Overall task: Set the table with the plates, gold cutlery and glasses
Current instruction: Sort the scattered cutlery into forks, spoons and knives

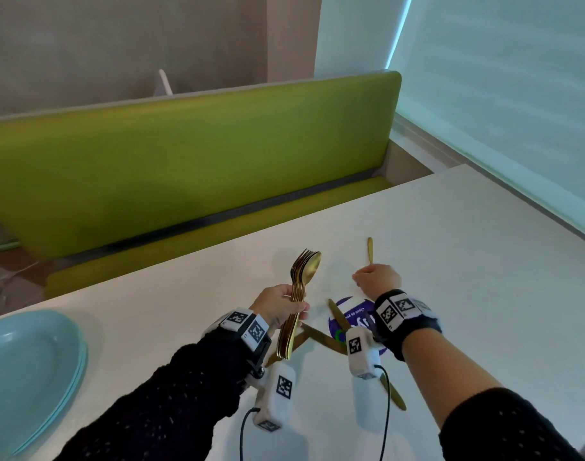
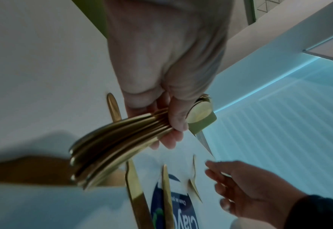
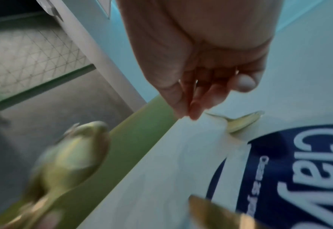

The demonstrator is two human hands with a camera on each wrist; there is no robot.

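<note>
Cutlery sorting is under way: the left hand grips a bunch of gold forks and spoons at frame centre. The right hand, fingers curled, seems to pinch a lone gold piece lying on the white bench, though that hold is unclear. Keep the bundle clamped tight and set this piece straight.

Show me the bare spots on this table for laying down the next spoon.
Bare tabletop runs right of the lone gold piece toward the window. Another bare strip lies between the blue plates and the left hand. It is crowded around the purple sticker, where gold knives cross.
</note>
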